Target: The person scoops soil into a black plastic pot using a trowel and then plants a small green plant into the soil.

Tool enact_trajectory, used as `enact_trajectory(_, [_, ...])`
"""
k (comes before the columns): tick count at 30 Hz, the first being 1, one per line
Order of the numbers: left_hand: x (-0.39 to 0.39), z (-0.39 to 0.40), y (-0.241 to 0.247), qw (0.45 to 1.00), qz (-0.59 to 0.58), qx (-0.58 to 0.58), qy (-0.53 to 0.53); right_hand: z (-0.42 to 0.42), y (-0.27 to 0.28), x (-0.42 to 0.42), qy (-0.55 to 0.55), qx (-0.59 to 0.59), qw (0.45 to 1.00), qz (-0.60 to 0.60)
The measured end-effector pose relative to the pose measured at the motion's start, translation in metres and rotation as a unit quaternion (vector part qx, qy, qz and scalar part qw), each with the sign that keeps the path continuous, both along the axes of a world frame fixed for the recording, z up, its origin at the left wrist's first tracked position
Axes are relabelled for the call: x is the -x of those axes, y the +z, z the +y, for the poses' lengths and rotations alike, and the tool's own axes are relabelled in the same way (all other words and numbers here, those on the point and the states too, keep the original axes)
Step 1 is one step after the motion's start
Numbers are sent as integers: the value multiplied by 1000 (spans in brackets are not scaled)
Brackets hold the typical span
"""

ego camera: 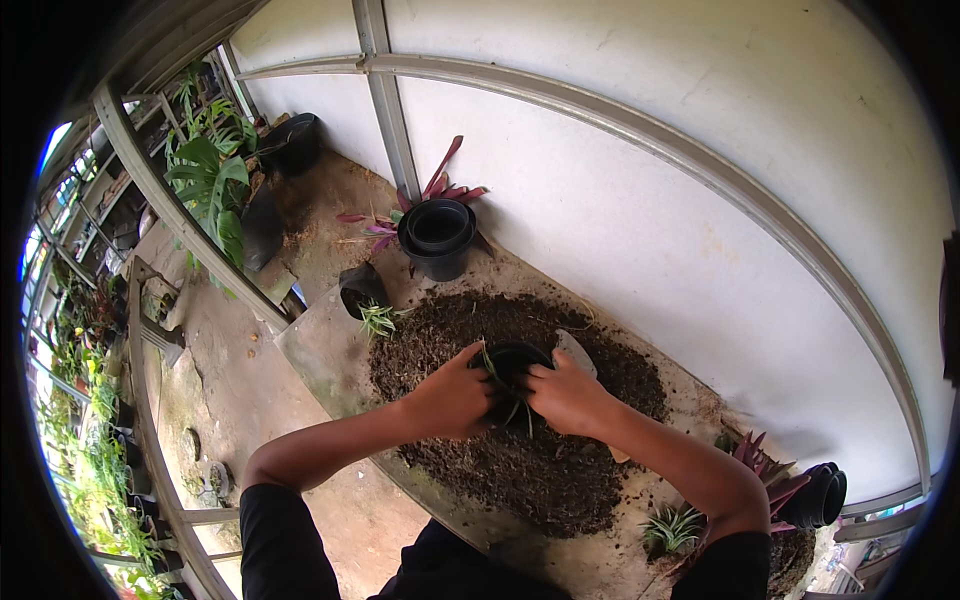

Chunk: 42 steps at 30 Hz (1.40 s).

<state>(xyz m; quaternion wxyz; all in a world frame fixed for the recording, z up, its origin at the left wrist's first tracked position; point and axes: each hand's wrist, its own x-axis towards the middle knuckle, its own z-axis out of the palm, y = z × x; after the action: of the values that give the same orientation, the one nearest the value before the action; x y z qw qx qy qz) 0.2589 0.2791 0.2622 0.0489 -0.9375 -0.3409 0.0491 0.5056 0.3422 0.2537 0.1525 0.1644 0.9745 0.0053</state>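
A black plastic plant pot stands on a spread of dark potting soil, with a narrow-leaved plant at its near side. My left hand is at the pot's left rim, its fingers partly hidden; whether it grips the pot or the leaves is unclear. My right hand reaches over the right rim with its fingertips inside the pot. What those fingertips touch cannot be made out. Just behind my right hand, a trowel's grey blade lies on the soil.
Nested black pots stand near the white wall panel, beside purple-leaved plants. A black grow bag and a small variegated plant are at the soil's far left. Another variegated plant and stacked pots are at the right.
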Motion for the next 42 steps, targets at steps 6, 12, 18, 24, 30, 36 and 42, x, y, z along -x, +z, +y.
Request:
enact_trajectory(6, [6, 0, -13, 997, -19, -48, -56, 5, -15, -4, -1, 21, 1000, 6])
enact_trajectory(12, [11, 2, -11, 998, -35, -17, -58, -11, 1, -6, -23, 61, 998, -15])
enact_trajectory(18, [3, 0, 0, 999, -18, 24, -27, -20, 4, 4, -49, 34, 996, -65])
enact_trajectory(24, [4, -3, -12, 999, -21, 22, -13, -22, 5, -4, -55, 46, 997, 24])
enact_trajectory(30, [-1, -6, -11, 1000, 4, 9, -18, -24, -6, 2, -59, 10, 998, -22])
enact_trajectory(36, [2, -7, -19, 999, -32, -28, -30, -32, -2, 5, -55, -20, 997, -42])
enact_trajectory(42, [0, -2, 5, 999, 12, -21, -33, -18, -9, -4, -15, -8, 999, 30])
